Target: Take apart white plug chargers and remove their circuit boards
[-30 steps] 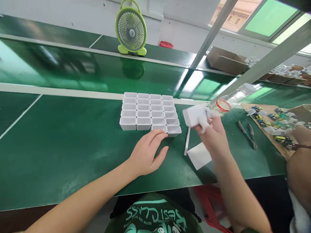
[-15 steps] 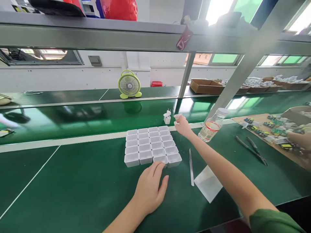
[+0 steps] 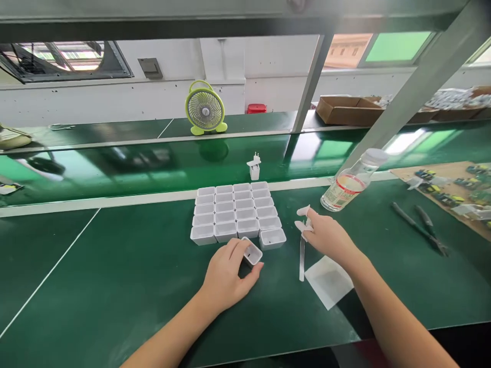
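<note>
One square white sheet (image 3: 330, 282) is lying toward the bench's (image 3: 146, 296) near edge. The left hand (image 3: 226, 276) is gripping an open casing (image 3: 253, 253), fingers and thumb clamped around it, just off the block. The right hand (image 3: 329, 236) is hovering by the tweezers (image 3: 302, 261), white-capped fingertips apart. The remaining casings (image 3: 235, 213) are sitting open-topped, apparently awaiting filling. Beyond the bench's far edge, one pronged plug adapter (image 3: 254, 168) is standing, looking the furthest along.
</note>
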A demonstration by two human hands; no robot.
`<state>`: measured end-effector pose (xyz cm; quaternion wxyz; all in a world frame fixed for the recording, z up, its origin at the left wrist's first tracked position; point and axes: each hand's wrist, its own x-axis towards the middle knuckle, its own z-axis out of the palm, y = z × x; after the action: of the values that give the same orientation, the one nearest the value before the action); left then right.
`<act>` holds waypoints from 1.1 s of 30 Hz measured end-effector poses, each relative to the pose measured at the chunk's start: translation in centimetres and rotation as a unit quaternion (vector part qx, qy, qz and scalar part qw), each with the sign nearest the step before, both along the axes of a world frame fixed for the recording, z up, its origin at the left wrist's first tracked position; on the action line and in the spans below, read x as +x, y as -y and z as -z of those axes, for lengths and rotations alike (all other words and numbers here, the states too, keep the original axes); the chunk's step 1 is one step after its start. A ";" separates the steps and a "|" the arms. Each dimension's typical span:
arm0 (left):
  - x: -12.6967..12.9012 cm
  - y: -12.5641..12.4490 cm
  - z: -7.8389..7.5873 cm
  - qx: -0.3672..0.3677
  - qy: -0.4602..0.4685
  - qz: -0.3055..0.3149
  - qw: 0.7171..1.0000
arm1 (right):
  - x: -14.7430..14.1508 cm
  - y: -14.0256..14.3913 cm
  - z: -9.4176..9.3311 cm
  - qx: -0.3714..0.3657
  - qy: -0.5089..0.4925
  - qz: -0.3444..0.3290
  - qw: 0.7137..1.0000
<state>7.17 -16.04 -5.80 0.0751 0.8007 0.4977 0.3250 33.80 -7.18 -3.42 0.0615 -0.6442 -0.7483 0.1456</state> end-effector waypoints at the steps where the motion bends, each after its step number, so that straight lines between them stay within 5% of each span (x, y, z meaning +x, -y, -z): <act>1: 0.0 -0.1 0.0 -0.001 -0.002 0.001 1.000 | 0.1 0.1 0.0 -0.004 0.006 0.002 1.000; 8: -0.3 -0.4 0.1 0.015 -0.011 0.022 1.000 | 0.5 0.4 -0.1 0.002 0.026 0.002 1.000; 22: -0.5 -0.2 0.1 0.048 -0.047 0.087 0.994 | -1.2 1.8 0.3 0.094 0.004 -0.103 0.990; 28: -0.6 -0.3 0.3 0.105 -0.024 0.048 0.993 | -1.1 1.7 1.0 0.113 0.003 -0.109 0.988; 33: -0.5 -0.2 -0.7 0.058 -0.027 0.080 0.995 | -1.3 1.7 1.1 0.105 0.015 -0.117 0.987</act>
<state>6.65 -15.82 -5.11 0.0409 0.8494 0.4142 0.3244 32.53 -8.83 -4.57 0.0999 -0.5443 -0.8306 0.0629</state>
